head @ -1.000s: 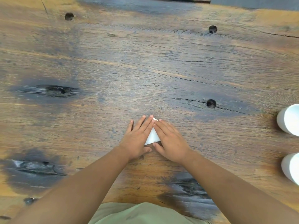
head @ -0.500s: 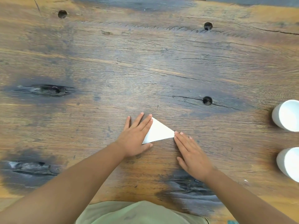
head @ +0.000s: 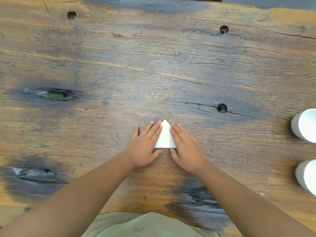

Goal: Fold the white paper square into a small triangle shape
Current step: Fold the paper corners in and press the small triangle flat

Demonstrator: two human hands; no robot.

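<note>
The white paper (head: pixel 165 137) lies flat on the wooden table (head: pixel 153 74) as a small triangle, its tip pointing away from me and its base toward me. My left hand (head: pixel 145 144) rests flat over its left edge, fingers straight and together. My right hand (head: pixel 186 144) lies flat over its right edge in the same way. Both palms press down; neither hand grips the paper. The outer corners of the triangle are hidden under my fingers.
Two white cups (head: pixel 304 125) (head: pixel 307 177) stand at the right edge of the table. The tabletop has round knot holes (head: pixel 222 108) and dark cracked patches (head: pixel 56 94). My green clothing (head: pixel 145 226) shows at the bottom.
Half a second ago the triangle pointed right, with my right hand at its tip. Now it points away from me and my right hand lies flat on its right side.
</note>
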